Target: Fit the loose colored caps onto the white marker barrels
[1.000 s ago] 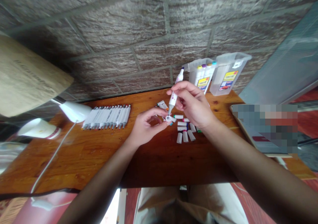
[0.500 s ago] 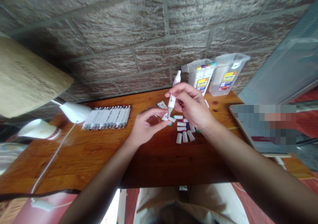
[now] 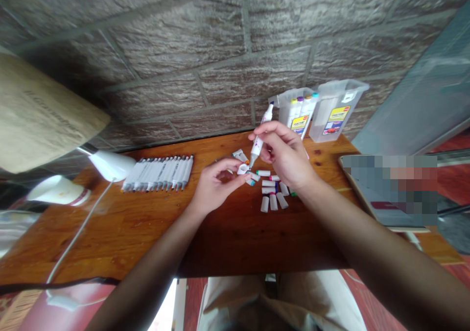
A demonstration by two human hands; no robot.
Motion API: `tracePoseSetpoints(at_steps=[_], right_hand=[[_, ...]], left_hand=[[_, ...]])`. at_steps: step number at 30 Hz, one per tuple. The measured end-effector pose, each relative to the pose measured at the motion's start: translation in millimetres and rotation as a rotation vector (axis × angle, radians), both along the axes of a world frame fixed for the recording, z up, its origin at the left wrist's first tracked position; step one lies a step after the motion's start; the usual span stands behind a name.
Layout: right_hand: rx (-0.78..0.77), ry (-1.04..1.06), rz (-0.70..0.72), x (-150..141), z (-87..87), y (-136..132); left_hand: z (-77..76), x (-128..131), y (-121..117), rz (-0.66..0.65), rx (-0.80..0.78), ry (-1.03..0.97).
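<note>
My right hand grips a white marker, tilted, with a dark purple tip at its upper end and a grey lower end. Between the thumb and fingers of my left hand is a small white marker cap, its opening turned towards the marker. The marker's lower tip is right beside the cap; whether they touch I cannot tell. Several loose white caps with coloured ends lie on the wooden desk below and beside my hands. To the left, a row of uncapped markers lies side by side.
Two clear plastic bins stand against the stone wall; one bin holds several markers, the other bin is at its right. A tablet lies at the right. A lamp and a white cup occupy the left.
The marker has shifted slightly right and up, away from the cap in my left hand. That cap's opening now shows more plainly.
</note>
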State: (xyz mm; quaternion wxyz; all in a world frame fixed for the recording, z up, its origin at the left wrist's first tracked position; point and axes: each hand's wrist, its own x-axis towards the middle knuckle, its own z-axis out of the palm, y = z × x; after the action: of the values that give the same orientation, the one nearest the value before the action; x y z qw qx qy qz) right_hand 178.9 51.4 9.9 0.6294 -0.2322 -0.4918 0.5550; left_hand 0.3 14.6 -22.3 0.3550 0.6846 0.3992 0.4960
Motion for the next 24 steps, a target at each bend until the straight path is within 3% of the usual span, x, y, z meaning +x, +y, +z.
tracePoseSetpoints(at_steps=[16, 24], right_hand=[[-0.021, -0.051, 0.010, 0.5, 1.2, -2.6], [-0.080, 0.051, 0.084, -1.4, 5.2, -2.7]], left_hand=[[1.5, 0.3, -1.3, -0.007, 0.025, 0.049], [1.6, 1.2, -1.4, -0.016, 0.020, 0.013]])
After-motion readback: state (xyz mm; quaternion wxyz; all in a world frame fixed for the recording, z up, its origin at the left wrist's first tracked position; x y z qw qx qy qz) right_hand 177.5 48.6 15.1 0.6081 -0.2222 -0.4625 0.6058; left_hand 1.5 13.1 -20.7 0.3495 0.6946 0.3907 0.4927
